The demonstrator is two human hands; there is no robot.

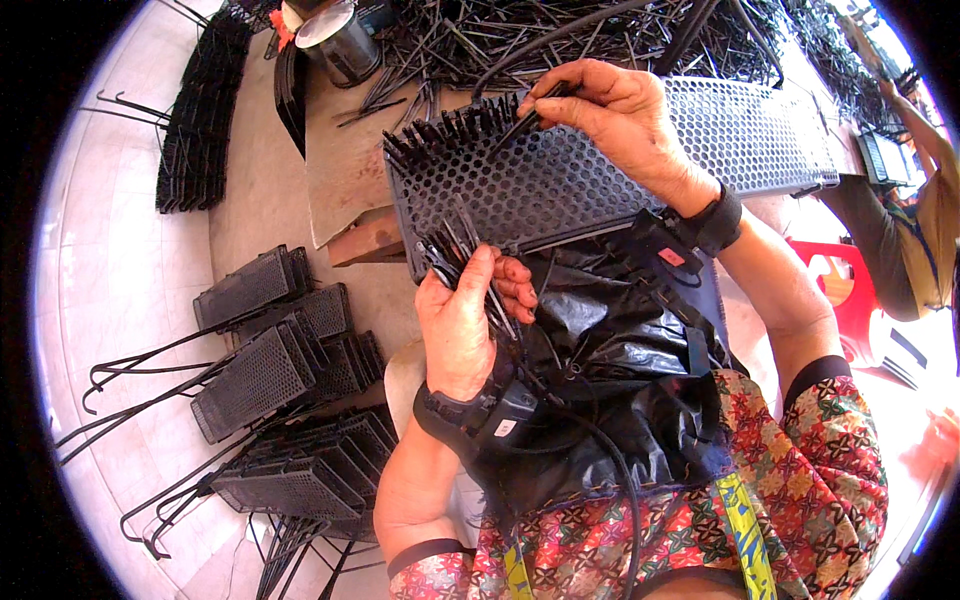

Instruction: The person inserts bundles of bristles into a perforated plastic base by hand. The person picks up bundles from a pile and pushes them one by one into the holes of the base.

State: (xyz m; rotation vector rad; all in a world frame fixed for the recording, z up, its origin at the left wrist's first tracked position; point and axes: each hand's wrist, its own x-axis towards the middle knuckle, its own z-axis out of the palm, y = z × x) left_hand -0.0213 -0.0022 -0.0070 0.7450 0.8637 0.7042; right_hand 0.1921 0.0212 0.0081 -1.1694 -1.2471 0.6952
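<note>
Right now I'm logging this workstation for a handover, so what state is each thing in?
Perforated black panel: propped up on the lap, a row of black pins standing along its top edge.
Left hand: closed on a bundle of black pins.
Right hand: pinching one pin at the panel's top edge.
Black plastic sheet: crumpled over the lap.
Mesh baskets: heaped on the floor, handles sticking out.
Metal can: upright.

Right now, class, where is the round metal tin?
In the head view the round metal tin stands at the top, left of centre, on the workbench, beyond the perforated black panel and beside the heap of black rods.
</note>
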